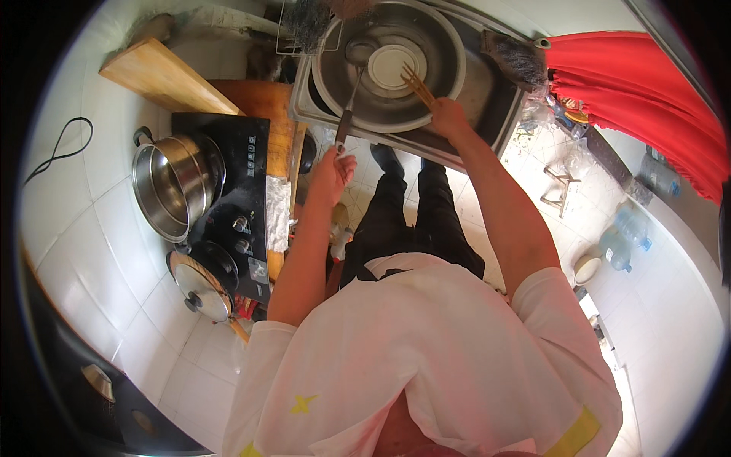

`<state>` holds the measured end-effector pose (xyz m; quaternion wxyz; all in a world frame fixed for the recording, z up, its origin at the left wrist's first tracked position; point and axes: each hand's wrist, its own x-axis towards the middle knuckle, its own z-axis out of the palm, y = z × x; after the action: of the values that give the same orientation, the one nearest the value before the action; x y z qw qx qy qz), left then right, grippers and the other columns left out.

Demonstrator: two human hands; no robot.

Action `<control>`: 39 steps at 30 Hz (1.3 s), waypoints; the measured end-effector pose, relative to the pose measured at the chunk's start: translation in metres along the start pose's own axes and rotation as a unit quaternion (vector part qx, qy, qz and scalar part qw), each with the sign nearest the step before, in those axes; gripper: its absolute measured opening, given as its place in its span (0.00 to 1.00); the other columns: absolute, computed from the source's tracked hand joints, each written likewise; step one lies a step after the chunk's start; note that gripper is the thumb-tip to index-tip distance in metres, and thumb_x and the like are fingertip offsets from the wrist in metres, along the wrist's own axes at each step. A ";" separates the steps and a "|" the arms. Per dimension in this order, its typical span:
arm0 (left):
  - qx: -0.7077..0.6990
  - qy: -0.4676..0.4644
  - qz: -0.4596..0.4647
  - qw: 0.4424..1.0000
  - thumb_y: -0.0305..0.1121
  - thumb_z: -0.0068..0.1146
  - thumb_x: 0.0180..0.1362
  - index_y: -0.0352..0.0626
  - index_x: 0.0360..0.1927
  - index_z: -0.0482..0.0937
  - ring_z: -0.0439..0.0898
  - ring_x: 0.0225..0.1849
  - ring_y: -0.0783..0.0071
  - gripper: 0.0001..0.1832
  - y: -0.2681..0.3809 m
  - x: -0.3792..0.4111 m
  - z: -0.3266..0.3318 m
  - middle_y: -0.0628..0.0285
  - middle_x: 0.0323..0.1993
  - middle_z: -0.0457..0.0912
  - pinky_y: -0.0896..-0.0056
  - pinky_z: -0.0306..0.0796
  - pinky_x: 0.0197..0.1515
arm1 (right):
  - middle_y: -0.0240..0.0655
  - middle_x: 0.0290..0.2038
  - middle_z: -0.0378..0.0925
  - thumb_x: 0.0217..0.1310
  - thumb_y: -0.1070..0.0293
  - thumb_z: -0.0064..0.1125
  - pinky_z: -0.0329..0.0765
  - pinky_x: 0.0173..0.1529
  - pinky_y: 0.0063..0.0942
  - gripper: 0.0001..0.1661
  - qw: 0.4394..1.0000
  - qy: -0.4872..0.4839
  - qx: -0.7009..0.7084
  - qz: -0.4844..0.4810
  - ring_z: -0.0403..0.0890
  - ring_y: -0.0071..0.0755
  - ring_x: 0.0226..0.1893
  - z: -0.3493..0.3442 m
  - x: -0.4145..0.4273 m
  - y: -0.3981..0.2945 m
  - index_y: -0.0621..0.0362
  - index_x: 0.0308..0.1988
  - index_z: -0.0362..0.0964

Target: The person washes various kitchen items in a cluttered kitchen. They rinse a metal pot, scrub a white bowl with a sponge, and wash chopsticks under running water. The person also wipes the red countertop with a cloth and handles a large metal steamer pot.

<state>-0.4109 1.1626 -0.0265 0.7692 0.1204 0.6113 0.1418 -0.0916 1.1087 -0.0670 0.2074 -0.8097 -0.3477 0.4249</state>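
Note:
A wide stainless steel basin (pixel 451 68) sits in the metal sink (pixel 480 108) before me, with a pale round plate or bowl (pixel 389 67) inside it. My left hand (pixel 333 174) is at the end of the dark handle of a metal ladle (pixel 345 123), whose round head lies over the left part of the basin. Several wooden chopsticks (pixel 420 87) are gripped in my right hand (pixel 449 118) at the basin's near right rim, their tips spread over the plate's right side. Whether the basin holds water is hard to tell.
On the left, a black cooktop (pixel 228 171) carries a tall steel pot (pixel 163 188) and a glass-lidded pan (pixel 203 291). A wooden board (pixel 165 77) leans behind it. A red curtain (pixel 639 85) hangs at the right, above plastic bottles (pixel 617 251) and a small stool (pixel 561 191) on the floor.

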 end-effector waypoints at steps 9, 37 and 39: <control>0.210 -0.122 0.032 0.969 0.51 0.48 0.68 0.42 0.57 0.72 0.80 0.47 0.70 0.25 -0.016 -0.055 0.113 0.59 0.46 0.82 0.68 0.71 0.55 | 0.30 0.21 0.68 0.68 0.65 0.47 0.58 0.19 0.22 0.11 0.860 -0.119 0.487 0.095 0.63 0.20 0.15 -0.045 -0.096 -0.024 0.59 0.35 0.72; 0.069 -0.010 0.145 0.987 0.45 0.39 0.73 0.37 0.63 0.65 0.79 0.50 0.69 0.25 0.071 0.012 0.137 0.53 0.53 0.80 0.73 0.73 0.50 | 0.54 0.32 0.81 0.65 0.61 0.47 0.76 0.43 0.46 0.20 0.990 0.080 0.063 -0.095 0.83 0.55 0.35 -0.047 -0.046 -0.020 0.66 0.42 0.77; 0.114 -0.037 0.117 0.986 0.46 0.40 0.73 0.37 0.65 0.63 0.79 0.50 0.71 0.26 0.058 0.003 0.132 0.53 0.54 0.79 0.74 0.73 0.51 | 0.55 0.35 0.80 0.64 0.63 0.47 0.77 0.44 0.48 0.18 0.996 0.063 0.009 -0.070 0.81 0.60 0.38 -0.031 -0.008 -0.018 0.66 0.41 0.77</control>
<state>-0.2855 1.2159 0.0206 0.7509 0.2831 0.5758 0.1561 -0.0761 1.1137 -0.0345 0.2649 -0.8066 -0.3861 0.3607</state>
